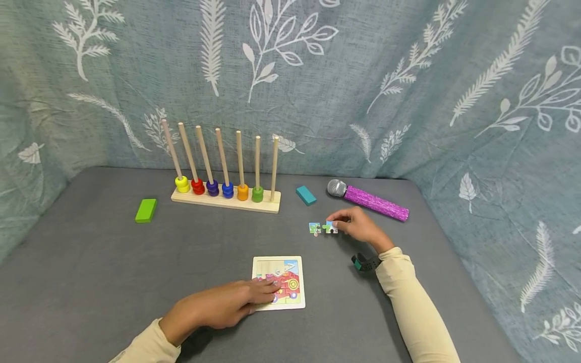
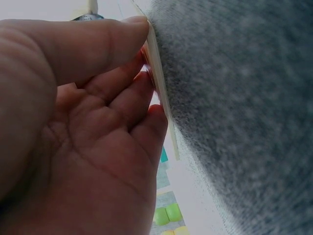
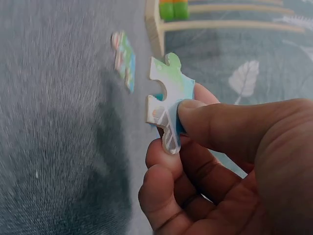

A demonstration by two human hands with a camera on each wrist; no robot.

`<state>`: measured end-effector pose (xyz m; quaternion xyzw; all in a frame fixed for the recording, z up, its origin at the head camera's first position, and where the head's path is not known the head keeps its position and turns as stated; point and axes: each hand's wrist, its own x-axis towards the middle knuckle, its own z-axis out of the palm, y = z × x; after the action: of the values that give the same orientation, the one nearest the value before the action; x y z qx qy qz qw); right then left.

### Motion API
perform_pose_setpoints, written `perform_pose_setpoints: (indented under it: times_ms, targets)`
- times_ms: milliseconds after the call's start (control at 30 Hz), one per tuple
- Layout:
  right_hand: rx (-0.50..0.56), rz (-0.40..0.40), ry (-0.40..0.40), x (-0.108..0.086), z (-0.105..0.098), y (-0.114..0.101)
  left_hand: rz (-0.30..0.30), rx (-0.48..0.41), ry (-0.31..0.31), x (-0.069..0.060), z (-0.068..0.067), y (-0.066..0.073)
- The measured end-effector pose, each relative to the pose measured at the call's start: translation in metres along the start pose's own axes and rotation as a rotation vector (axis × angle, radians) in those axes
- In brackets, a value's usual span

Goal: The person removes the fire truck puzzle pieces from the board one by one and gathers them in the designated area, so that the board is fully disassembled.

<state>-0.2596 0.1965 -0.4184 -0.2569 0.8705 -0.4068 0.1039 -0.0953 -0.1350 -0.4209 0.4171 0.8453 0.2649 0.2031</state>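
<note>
A square puzzle board (image 1: 301, 297) with a light wooden frame lies near the front; pieces with a red picture fill much of it, and bare wood shows at its upper left. My left hand (image 1: 231, 302) rests on its left side, fingers extended over the pieces, thumb at the frame's edge (image 2: 157, 73). Farther back and right, my right hand (image 1: 360, 227) pinches a puzzle piece (image 3: 171, 103) between thumb and fingers, held off the table in the right wrist view. Another loose piece (image 1: 314, 228) lies just left of it on the table.
A wooden rack (image 1: 227, 201) with upright pegs and coloured rings stands at the back. Beside it are a teal block (image 1: 306, 195) and a purple microphone (image 1: 376, 202). A green block (image 1: 146, 210) lies at the left. A leaf-patterned curtain hangs behind the grey table (image 1: 181, 252).
</note>
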Motion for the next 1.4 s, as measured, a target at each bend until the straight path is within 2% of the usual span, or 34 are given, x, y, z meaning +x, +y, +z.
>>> perform_pose_setpoints:
  times_ms: [133,333,567,800,1100,1400]
  targets:
    - [0.005,0.041,0.007,0.001,-0.003,0.007,0.024,0.017,0.000,0.001,0.000,0.000]
    - [-0.028,0.060,0.003,0.007,-0.004,0.007,0.010,0.015,0.005,0.001,0.001,-0.001]
    - [-0.148,0.002,-0.006,0.013,0.004,0.013,0.009,0.010,0.010,0.000,0.001,0.000]
    - [-0.203,-0.050,0.025,0.015,0.007,0.015,0.008,0.003,0.012,-0.001,0.000,0.001]
    - [-0.233,-0.043,0.063,0.013,0.009,0.013,-0.006,-0.015,0.000,0.001,0.000,0.001]
    - [-0.248,0.007,0.075,0.014,0.011,0.010,-0.015,-0.013,-0.003,0.001,0.000,0.001]
